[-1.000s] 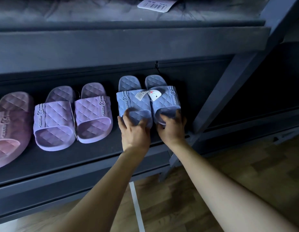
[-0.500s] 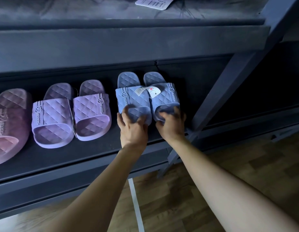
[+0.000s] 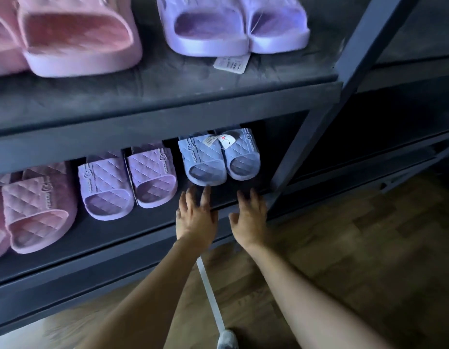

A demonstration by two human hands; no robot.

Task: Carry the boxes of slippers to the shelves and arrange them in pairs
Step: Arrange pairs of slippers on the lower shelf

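Blue slippers (image 3: 205,159) sit paired at the lower shelf's (image 3: 132,230) right end, toes out to match the purple pair (image 3: 127,177), with the left hand (image 3: 197,217) and right hand (image 3: 249,220) spread and empty just in front.

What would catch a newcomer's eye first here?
The blue pair of slippers at the right end of the lower shelf, paper tags across the straps, with the left hand and right hand open just in front of it. Beside it sit a lilac pair and a pink pair; a pink slipper and a second lilac pair loom on the upper shelf.
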